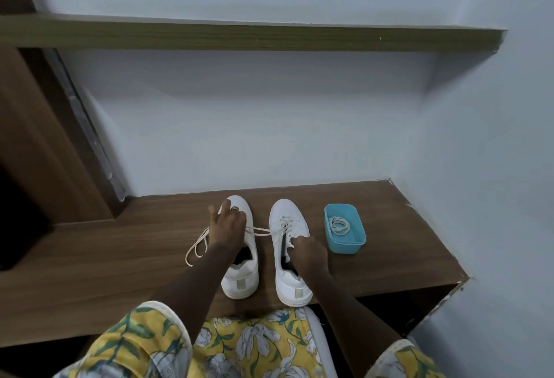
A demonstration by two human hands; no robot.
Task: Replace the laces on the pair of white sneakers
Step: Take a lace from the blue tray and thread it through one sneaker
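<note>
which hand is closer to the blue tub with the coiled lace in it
Right. The right hand grips the right sneaker, beside the blue tub; the left hand holds the lace over the left sneaker, farther left.

We could read no text, brand, number or sign anywhere. The grey heel tab [240,284] on the left white sneaker [241,272] and the matching heel tab [298,294] on the right white sneaker [287,283], both toward 6 o'clock in the view, were too small and blurred for us to make out any marking.
</note>
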